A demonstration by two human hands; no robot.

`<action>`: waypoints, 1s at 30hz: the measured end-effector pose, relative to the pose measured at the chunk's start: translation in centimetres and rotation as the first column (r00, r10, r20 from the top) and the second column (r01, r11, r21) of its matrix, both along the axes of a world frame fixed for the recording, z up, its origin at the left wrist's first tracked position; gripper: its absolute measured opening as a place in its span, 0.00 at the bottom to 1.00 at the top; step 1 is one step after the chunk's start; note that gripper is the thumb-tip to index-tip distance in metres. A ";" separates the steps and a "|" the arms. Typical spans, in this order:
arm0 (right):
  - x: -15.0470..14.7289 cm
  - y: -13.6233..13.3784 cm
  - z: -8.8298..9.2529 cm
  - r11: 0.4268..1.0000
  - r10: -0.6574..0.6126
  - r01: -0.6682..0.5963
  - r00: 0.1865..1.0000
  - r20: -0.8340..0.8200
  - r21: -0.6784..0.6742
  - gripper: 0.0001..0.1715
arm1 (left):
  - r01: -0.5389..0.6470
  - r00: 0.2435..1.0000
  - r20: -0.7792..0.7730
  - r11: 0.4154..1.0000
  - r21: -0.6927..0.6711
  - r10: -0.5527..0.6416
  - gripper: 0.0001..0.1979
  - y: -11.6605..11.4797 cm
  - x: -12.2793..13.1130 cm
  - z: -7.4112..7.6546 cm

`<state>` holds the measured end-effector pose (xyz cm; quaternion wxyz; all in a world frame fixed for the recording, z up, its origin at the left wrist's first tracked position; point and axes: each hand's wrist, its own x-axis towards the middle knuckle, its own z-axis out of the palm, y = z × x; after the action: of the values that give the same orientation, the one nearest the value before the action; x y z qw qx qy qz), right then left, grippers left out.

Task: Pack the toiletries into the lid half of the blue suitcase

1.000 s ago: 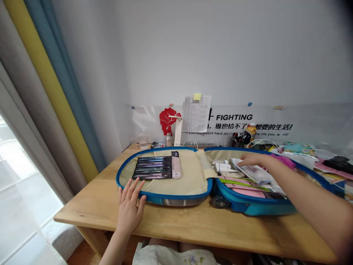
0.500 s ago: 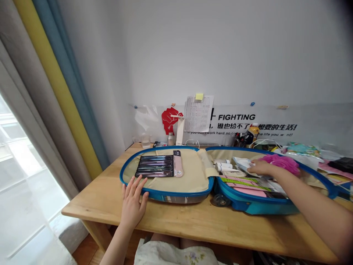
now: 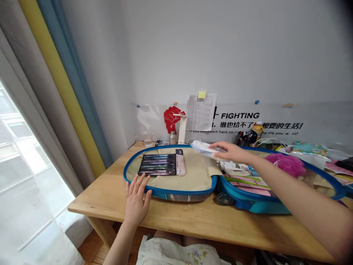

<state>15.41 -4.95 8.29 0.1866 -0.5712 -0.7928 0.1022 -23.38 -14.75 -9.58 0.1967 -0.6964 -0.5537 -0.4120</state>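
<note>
A small blue suitcase lies open on the wooden desk. Its left half holds a flat black pack of toothbrushes with a pink end. My left hand rests flat, fingers spread, on the desk against the suitcase's front left rim. My right hand is raised over the hinge and pinches a white packet, blurred by motion. The right half holds white tubes, pink and green packets and a magenta bath sponge.
A grey, yellow and blue curtain hangs at the left by the window. Along the wall stand a glass, a small bottle, a white lamp base, a paper sheet and a yellow bottle. Clutter fills the desk's right end.
My right hand took the white packet from the right half and carried it up and left over the hinge. My left hand stayed put. The view shifted slightly.
</note>
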 end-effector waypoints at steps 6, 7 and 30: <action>-10.2 -1.2 -1.4 0.884 0.444 -0.440 0.896 -0.010 -0.160 0.23 | -0.002 1.000 0.030 1.000 0.006 0.002 0.30 0.0 0.1 -0.2; -11.6 -1.2 -1.8 0.863 0.482 -0.477 0.876 -0.014 -0.169 0.23 | -0.004 0.999 0.034 1.000 0.011 0.004 0.31 0.0 0.1 -0.2; -24.0 -0.8 -7.5 0.734 0.676 -0.622 0.704 0.216 -0.272 0.19 | -0.014 1.000 0.011 1.000 0.026 0.014 0.30 0.3 0.2 -0.5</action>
<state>-8.64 -5.77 0.78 -0.0364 -0.2771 -0.9493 0.1443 -23.22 -14.48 -10.12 0.2058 -0.6877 -0.5541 -0.4215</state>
